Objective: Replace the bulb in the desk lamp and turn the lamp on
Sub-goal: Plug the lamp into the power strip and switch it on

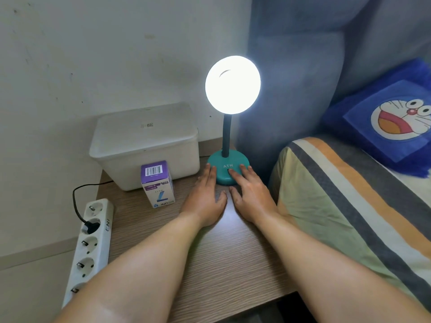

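Observation:
The desk lamp stands at the back of the wooden nightstand (210, 264) on a round teal base (221, 167) marked ATN, with a dark flexible neck (226, 136). Its bulb (232, 84) glows bright white. My left hand (205, 197) lies flat, fingers apart, its fingertips touching the left edge of the base. My right hand (250, 192) also lies flat, with fingertips resting on the front of the base where the switch sits. Neither hand holds anything. A purple and white bulb box (157, 184) stands upright left of my left hand.
A white lidded plastic bin (144, 143) sits behind the bulb box. A white power strip (89, 248) with one black plug lies along the nightstand's left edge. A bed with a striped sheet (349, 206) and a blue cartoon pillow (387, 122) is on the right.

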